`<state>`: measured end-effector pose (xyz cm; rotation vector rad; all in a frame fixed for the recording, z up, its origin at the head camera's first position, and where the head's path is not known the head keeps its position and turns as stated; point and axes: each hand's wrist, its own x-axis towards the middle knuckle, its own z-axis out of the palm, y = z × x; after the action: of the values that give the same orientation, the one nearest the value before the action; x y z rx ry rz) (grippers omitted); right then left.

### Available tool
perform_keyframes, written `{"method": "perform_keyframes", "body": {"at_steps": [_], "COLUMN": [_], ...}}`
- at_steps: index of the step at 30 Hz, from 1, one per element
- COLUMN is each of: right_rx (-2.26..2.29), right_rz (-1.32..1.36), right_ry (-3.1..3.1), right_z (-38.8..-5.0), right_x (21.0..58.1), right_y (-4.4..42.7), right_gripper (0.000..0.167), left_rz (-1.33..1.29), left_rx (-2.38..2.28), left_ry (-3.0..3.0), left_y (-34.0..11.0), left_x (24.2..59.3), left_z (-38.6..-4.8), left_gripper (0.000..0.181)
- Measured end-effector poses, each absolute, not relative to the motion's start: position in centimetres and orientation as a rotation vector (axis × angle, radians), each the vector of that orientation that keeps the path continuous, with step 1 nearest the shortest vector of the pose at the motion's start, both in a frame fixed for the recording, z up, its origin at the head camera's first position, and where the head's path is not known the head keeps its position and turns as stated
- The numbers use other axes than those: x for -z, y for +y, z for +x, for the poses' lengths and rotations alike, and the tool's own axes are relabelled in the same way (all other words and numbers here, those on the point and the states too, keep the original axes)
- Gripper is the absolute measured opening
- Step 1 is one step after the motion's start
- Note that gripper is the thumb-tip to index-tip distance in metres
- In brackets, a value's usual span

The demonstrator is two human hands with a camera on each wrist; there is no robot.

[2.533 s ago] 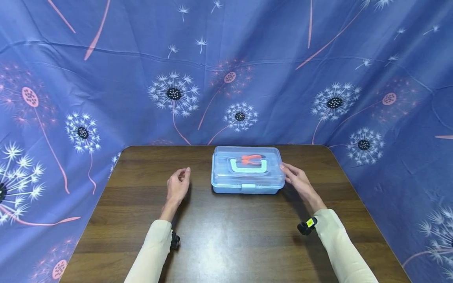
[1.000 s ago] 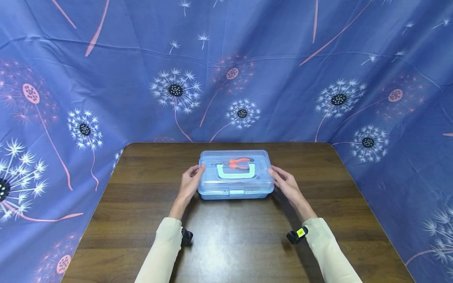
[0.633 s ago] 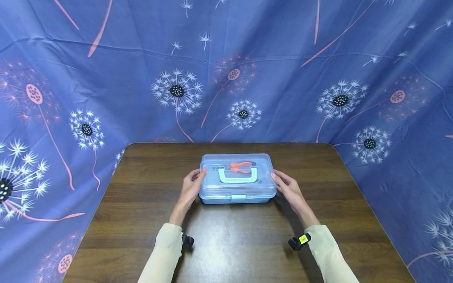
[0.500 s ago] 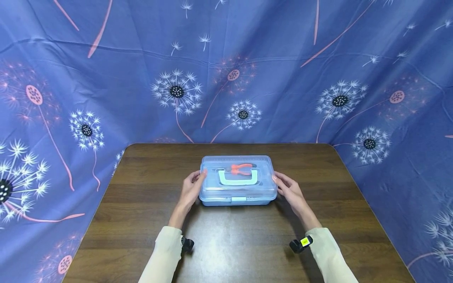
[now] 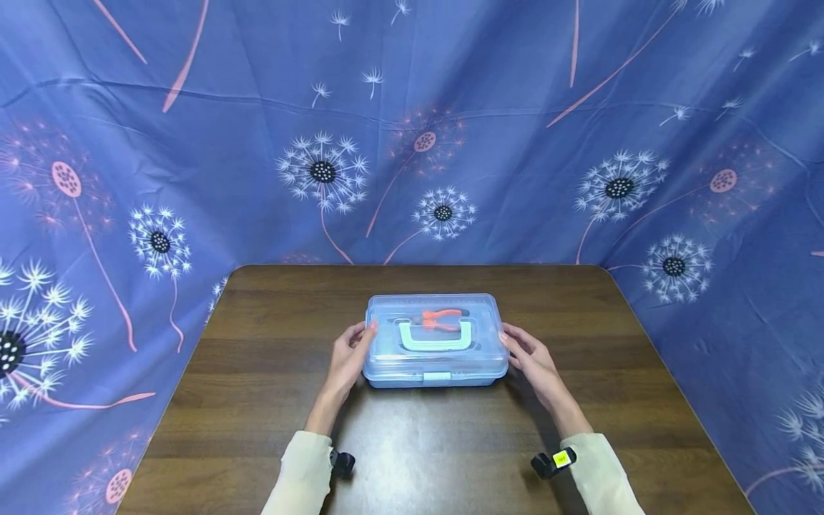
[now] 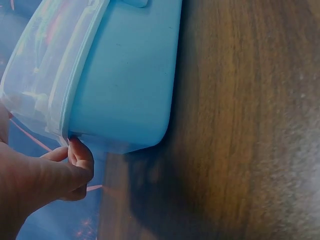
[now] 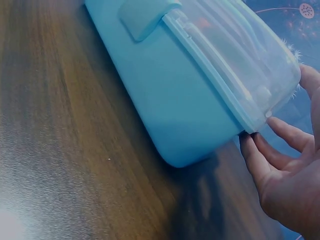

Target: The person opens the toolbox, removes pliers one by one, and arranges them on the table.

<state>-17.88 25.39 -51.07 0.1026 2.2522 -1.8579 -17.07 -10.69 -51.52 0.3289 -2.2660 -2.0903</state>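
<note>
A light-blue plastic toolbox (image 5: 438,365) with a clear lid sits near the middle of the table, its lid down and front latch (image 7: 145,17) facing me. Through the lid, orange-handled pliers (image 5: 443,315) show behind the pale carrying handle (image 5: 435,345). My left hand (image 5: 347,357) grips the box's left end, thumb on the lid and curled fingers (image 6: 80,155) under the rim. At the right end, my right hand (image 5: 533,361) holds the box with its thumb against the lid and fingertips (image 7: 252,150) beneath the rim. Whatever else lies inside is blurred.
The brown wooden table (image 5: 270,307) has a back edge against a blue dandelion-patterned cloth (image 5: 515,143). The cloth also hangs along both sides. Small black wrist cameras (image 5: 342,464) sit near each cream sleeve (image 5: 299,472).
My left hand has come from beside the toolbox to hold its left end. Both hands have brought the box left and nearer to me; it still moved closer over the last half second.
</note>
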Motion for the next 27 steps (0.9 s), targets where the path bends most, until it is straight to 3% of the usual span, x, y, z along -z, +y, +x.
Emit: {"method": "perform_keyframes", "body": {"at_steps": [10, 27], "right_rx": [1.872, 1.905], "right_rz": [0.114, 0.166], "right_ry": [2.258, 2.262], "right_z": [-16.2, -13.5], "right_x": [50.8, 51.7], "right_y": [25.3, 25.7], "right_gripper": [0.065, 0.062], "left_rz": [0.372, 0.364], "left_rx": [2.086, 2.078], "left_ry": [-2.272, -2.267], "left_y": [-10.5, -9.9], "left_x": [51.5, 51.6], "left_z": [-15.4, -12.8], "left_gripper": [0.059, 0.063]}}
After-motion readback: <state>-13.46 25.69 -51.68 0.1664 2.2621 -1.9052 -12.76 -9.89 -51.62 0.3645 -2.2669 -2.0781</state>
